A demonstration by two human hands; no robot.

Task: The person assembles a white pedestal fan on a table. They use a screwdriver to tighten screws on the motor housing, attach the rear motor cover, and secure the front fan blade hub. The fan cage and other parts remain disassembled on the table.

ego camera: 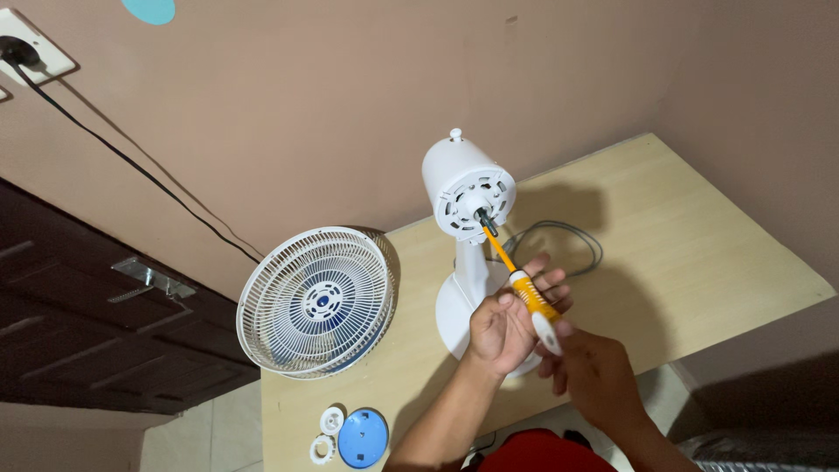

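Note:
A white fan body (466,188) stands on its round base (454,319) on a light wooden table (699,253), its guard and blades removed. A screwdriver (511,267) with a yellow and white handle has its tip at the motor face beside the shaft. My left hand (505,325) wraps around the handle from the left. My right hand (592,371) holds the handle's white end from below.
A white fan guard with blue blades inside (316,301) leans against the wall on the table's left. Two white rings (327,434) and a blue round cap (362,437) lie near the front edge. A grey cord (577,236) loops behind the fan. A wall socket (31,48) has a black cable.

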